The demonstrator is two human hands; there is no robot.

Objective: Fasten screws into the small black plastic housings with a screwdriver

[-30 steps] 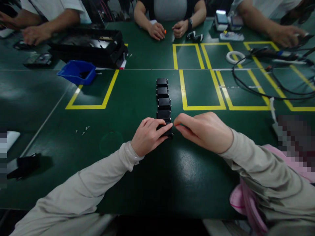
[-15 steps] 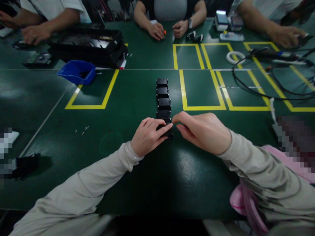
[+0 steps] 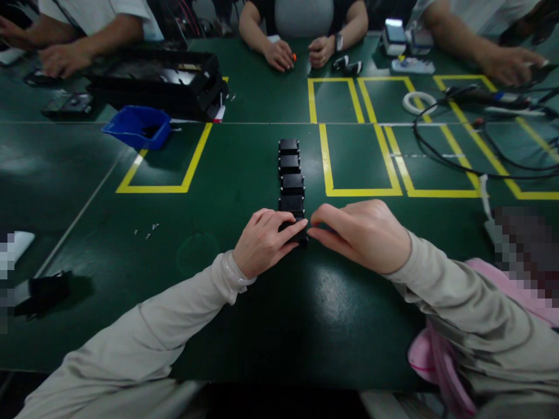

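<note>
Several small black rectangular blocks [image 3: 292,184] with silvery screw-like ends at their corners lie in a straight row on the green table. My left hand [image 3: 264,241] is closed over the nearest black block [image 3: 300,237], its fingers lying across the top and the thumb along the near side. That block is mostly covered by the fingers. At its right edge is my right hand [image 3: 360,235], with thumb and index finger brought close together beside the block's corner. Whatever sits between those fingertips is too small to make out.
Left of the row lie several tiny screws [image 3: 151,230]. A blue scoop-shaped bin [image 3: 137,128] stands beyond, beside a black frame [image 3: 152,87]. Black cables [image 3: 419,137] and a white tape ring [image 3: 419,103] are at right. Co-workers' hands [image 3: 279,56] rest across the table.
My right thumb has moved up toward the index finger, closer to the block's right corner. My left hand stays on the block.
</note>
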